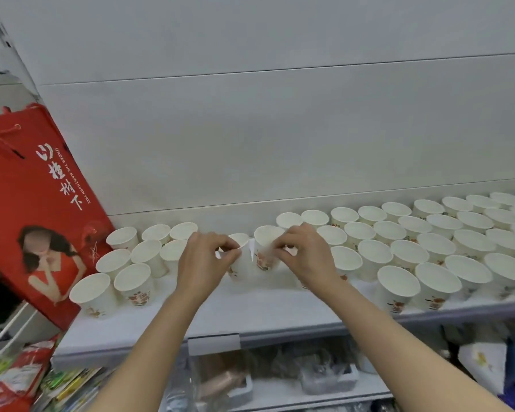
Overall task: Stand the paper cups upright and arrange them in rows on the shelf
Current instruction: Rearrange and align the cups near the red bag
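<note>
Counting roughly nine upright paper cups (122, 278) left of the hands and thirty-odd more right, all mouths up, axes vertical, in rows on the white shelf (250, 310). Left hand (204, 260) pinches one cup's (241, 257) rim, right hand (305, 254) grips another cup (265, 248). Red gift bag (33, 203) leans at left.

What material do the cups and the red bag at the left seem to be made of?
The cups: likely thin paper, matte white, with rolled rims and a printed red flower motif low on the wall. The red bag: probably coated paper or card, slightly glossy, with flat stiff faces, printed lettering and a red cord handle. The shelf looks like painted metal, though that is uncertain.
</note>
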The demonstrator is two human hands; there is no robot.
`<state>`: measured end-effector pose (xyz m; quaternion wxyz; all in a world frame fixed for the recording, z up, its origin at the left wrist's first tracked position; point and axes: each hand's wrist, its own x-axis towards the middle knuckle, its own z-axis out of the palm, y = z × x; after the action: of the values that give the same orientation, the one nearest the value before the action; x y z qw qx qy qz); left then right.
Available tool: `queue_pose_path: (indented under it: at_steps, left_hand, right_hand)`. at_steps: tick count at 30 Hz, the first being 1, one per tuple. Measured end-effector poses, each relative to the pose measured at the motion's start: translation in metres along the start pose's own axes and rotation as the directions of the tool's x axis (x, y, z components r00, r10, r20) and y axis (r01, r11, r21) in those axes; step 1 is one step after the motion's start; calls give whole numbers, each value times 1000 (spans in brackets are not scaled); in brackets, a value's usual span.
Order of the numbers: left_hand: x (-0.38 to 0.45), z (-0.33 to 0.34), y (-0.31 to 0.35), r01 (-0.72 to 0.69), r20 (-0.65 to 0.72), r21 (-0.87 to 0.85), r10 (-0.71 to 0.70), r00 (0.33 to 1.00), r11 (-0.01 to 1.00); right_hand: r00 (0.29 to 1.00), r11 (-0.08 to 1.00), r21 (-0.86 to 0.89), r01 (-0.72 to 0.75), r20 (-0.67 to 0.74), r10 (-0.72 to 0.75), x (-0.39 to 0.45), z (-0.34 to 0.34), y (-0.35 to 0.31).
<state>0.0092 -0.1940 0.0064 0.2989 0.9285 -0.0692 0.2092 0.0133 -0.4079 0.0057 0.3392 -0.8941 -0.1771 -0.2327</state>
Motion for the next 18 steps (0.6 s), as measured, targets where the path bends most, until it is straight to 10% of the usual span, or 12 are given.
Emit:
queue_pose_path:
  at_steps: [18]
  left_hand:
    - [-60, 72, 112, -25, 166, 181, -6, 986, 983]
  right_hand:
    - [995, 956, -278, 95, 56, -83, -105, -93, 93]
